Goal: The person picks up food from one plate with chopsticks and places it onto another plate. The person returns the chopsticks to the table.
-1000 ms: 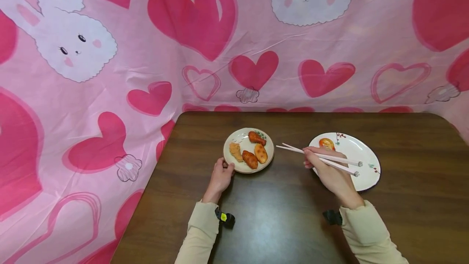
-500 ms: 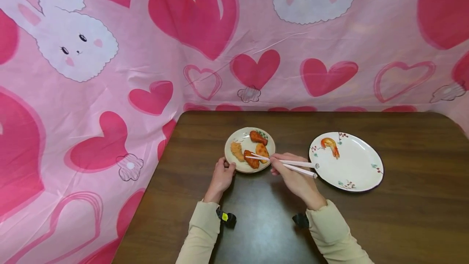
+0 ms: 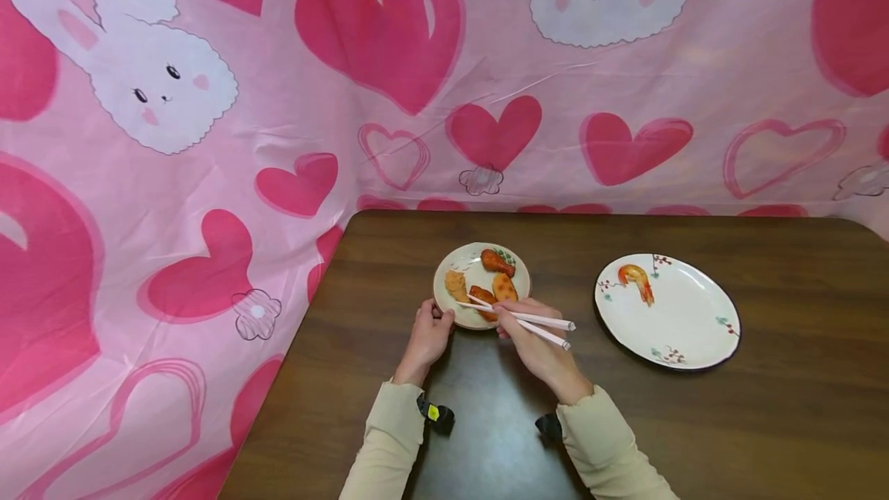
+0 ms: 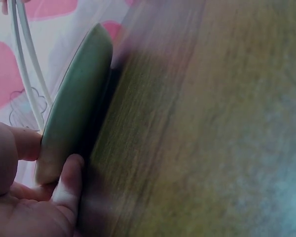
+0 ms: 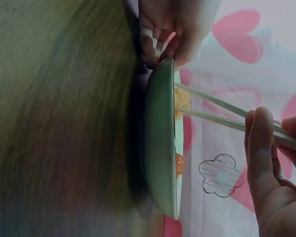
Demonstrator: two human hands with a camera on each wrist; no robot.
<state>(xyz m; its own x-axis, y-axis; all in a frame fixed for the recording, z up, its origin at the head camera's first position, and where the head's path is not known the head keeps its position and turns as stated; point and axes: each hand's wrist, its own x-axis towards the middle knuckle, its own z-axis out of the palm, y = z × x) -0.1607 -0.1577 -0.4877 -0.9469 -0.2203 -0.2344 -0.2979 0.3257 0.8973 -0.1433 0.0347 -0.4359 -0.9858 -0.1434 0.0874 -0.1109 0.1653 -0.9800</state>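
My left hand [image 3: 427, 339] grips the near left rim of a small round plate [image 3: 464, 259], with the thumb at the edge and fingers beneath, as the left wrist view shows. On it lie a drumstick [image 3: 497, 261], a pale fried piece [image 3: 455, 285], a golden oval piece [image 3: 505, 288] and a reddish-brown chicken piece [image 3: 481, 295]. My right hand [image 3: 543, 355] holds a pair of white chopsticks [image 3: 545, 321]. Their slightly parted tips overlap the brown piece and reach toward the pale one. That hand partly covers the plate's near right side.
A larger oval plate [image 3: 687, 322] with painted sprigs stands to the right, carrying one shrimp [image 3: 637, 282]. Both plates rest on a brown wooden table [image 3: 799, 415]. Pink heart-patterned cloth [image 3: 389, 37] hangs behind and at the left.
My right hand has carried the chopsticks left from over the oval plate to the small plate, uncovering the shrimp. The left hand keeps its grip on the small plate.
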